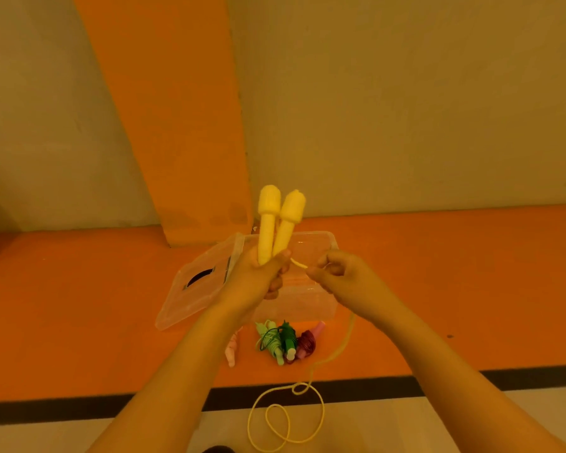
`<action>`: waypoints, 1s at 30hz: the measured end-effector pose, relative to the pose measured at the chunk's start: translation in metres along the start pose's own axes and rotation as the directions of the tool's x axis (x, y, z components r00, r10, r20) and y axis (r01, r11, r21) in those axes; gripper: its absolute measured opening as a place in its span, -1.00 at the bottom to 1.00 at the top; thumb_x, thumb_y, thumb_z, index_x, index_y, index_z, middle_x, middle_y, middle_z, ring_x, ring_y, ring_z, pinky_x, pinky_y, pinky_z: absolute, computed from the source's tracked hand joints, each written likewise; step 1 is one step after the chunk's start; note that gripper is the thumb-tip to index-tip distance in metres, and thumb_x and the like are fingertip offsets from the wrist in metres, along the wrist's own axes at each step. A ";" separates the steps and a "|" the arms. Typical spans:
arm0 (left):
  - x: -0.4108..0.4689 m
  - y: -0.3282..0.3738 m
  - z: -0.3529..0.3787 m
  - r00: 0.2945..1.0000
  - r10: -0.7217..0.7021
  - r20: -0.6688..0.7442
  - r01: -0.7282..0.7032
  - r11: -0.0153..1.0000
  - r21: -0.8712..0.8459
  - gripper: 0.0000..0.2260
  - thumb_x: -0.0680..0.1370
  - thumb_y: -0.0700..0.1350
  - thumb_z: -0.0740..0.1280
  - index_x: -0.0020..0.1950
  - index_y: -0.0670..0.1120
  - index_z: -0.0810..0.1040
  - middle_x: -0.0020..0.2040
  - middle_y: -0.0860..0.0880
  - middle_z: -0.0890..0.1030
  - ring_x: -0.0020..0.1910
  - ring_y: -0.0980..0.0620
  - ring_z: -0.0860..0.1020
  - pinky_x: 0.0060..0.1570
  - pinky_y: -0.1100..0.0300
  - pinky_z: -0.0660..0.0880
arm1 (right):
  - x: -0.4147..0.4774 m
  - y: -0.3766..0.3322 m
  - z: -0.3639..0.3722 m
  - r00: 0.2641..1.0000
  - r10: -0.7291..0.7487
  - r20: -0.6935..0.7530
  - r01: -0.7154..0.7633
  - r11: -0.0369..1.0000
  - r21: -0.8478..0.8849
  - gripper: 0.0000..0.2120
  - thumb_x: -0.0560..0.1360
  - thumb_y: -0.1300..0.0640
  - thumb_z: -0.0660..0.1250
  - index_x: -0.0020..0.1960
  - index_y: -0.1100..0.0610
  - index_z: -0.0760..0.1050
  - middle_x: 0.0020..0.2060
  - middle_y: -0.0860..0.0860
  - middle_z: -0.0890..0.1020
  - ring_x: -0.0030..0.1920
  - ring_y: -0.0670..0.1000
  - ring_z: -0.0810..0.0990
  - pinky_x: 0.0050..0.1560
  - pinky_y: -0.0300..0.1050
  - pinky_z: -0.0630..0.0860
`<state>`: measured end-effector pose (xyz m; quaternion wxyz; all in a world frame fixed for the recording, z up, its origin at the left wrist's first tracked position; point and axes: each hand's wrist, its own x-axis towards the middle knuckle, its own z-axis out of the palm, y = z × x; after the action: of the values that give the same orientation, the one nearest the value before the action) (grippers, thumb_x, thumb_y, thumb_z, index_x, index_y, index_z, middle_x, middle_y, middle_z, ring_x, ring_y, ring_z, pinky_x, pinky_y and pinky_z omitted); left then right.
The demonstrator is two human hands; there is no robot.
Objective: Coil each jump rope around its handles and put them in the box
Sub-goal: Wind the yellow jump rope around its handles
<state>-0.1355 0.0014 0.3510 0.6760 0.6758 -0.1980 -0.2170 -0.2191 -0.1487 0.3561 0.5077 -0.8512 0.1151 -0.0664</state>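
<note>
Your left hand (258,279) hides the lower ends of the two yellow handles (280,223), fingers curled round both, holding them upright & side by side, bulb-shaped tops up, in front of the clear plastic box (294,308). Your right hand (343,276), just beside, pinches the thin yellow rope (288,416) w/ curled fingers; the rope drops under that forearm into loose loops on the pale floor, cut off at the bottom edge. Box contents are hard to make out; its lid (193,289) lies open at left. Near the box lie coiled ropes: light green (270,341), dark green (288,338), maroon (306,343), plus a pale pink one (232,349) partly behind your left forearm.
</note>
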 end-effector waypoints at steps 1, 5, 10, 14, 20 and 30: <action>-0.001 -0.002 -0.002 1.000 -0.026 0.005 0.025 0.991 0.133 -0.95 0.62 -0.13 0.26 -0.02 -0.08 0.44 -0.32 0.01 0.44 -0.53 0.19 0.31 -0.55 0.34 0.26 | 0.001 0.002 -0.004 0.998 -0.061 -0.013 0.059 0.991 -0.119 -0.80 0.51 0.02 0.35 -0.08 0.17 0.55 -0.32 0.07 0.56 -0.44 -0.14 0.42 -0.40 -0.24 0.35; -0.009 -0.002 0.003 0.979 -0.108 0.174 0.001 0.852 0.523 -0.92 0.62 -0.10 0.27 0.06 -0.08 0.48 -0.23 -0.03 0.48 -0.47 0.20 0.38 -0.49 0.37 0.33 | 0.000 0.000 -0.009 0.965 -0.260 0.046 0.256 0.881 -0.399 -0.90 0.51 0.05 0.36 -0.08 0.06 0.60 -0.24 -0.14 0.59 -0.22 -0.17 0.51 -0.17 -0.07 0.47; -0.020 0.012 0.001 0.915 -0.178 0.363 -0.092 0.782 0.617 -0.92 0.59 -0.14 0.31 -0.04 -0.15 0.51 -0.31 0.03 0.45 -0.46 0.23 0.38 -0.39 0.35 0.34 | -0.005 -0.006 -0.012 0.897 -0.432 0.094 0.416 0.752 -0.512 -0.89 0.46 0.00 0.41 -0.08 0.02 0.63 -0.28 -0.19 0.47 -0.27 -0.28 0.38 -0.23 -0.10 0.43; -0.030 0.010 0.007 0.928 -0.131 0.349 -0.106 0.805 0.584 -0.80 0.50 -0.08 0.44 -0.26 -0.01 0.46 -0.37 0.08 0.45 -0.37 0.15 0.40 -0.34 0.31 0.32 | -0.007 -0.014 -0.011 0.884 -0.461 0.076 0.430 0.740 -0.517 -0.85 0.42 -0.09 0.42 -0.11 -0.07 0.49 -0.21 -0.12 0.50 -0.25 -0.19 0.42 -0.29 -0.14 0.36; -0.034 0.003 0.011 0.980 -0.073 0.187 -0.055 0.800 0.597 -0.78 0.60 -0.05 0.28 -0.15 -0.16 0.54 -0.34 -0.05 0.46 -0.35 0.02 0.40 -0.37 0.26 0.31 | -0.005 -0.023 -0.017 0.917 -0.375 0.136 0.372 0.679 -0.633 -0.71 0.39 -0.16 0.43 -0.02 -0.05 0.45 -0.24 -0.19 0.45 -0.30 -0.22 0.37 -0.26 -0.13 0.34; -0.035 0.005 0.014 0.867 -0.274 0.417 -0.169 0.625 0.762 -0.73 0.57 -0.07 0.32 -0.34 0.01 0.41 -0.40 0.08 0.43 -0.43 0.19 0.36 -0.39 0.32 0.29 | -0.001 -0.024 -0.043 0.960 -0.233 0.154 0.257 0.953 -0.160 -0.92 0.41 0.23 0.47 -0.20 0.10 0.58 -0.27 0.07 0.66 -0.29 -0.12 0.57 -0.27 -0.28 0.45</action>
<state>-0.1720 0.0091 0.3567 0.2351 0.8262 -0.4178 -0.2959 -0.2263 -0.1737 0.3973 0.4237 -0.9035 -0.0201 -0.0613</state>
